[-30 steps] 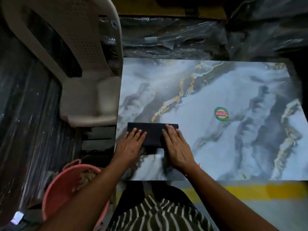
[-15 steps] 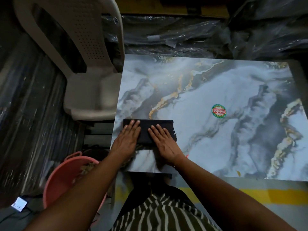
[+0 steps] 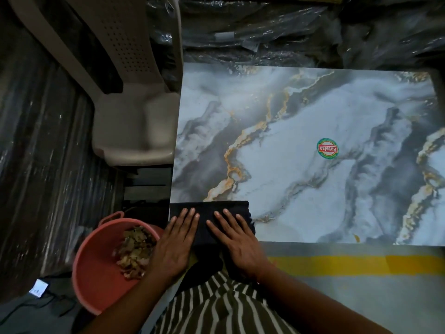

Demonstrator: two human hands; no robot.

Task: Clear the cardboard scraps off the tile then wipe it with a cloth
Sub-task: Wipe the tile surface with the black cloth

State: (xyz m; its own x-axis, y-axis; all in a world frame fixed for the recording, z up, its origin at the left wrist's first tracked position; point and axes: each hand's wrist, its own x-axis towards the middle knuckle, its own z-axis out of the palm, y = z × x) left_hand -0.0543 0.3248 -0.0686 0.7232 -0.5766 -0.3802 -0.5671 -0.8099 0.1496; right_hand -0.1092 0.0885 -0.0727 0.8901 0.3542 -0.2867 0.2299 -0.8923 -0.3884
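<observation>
A large marbled grey tile with gold veins and a round red-green sticker lies flat in front of me. A dark folded cloth sits at the tile's near left corner. My left hand and my right hand press flat on the cloth side by side, fingers straight. A small orange scrap lies near the tile's front edge on the right. A pink bucket to my left holds several cardboard scraps.
A beige plastic chair stands against the tile's left edge. Plastic-wrapped bundles lie behind the tile. A yellow floor stripe runs along the tile's near side. Dark wrapped stock fills the left.
Both hands have dragged the cloth toward me and to the left, from the tile's left-middle down to its near left corner.
</observation>
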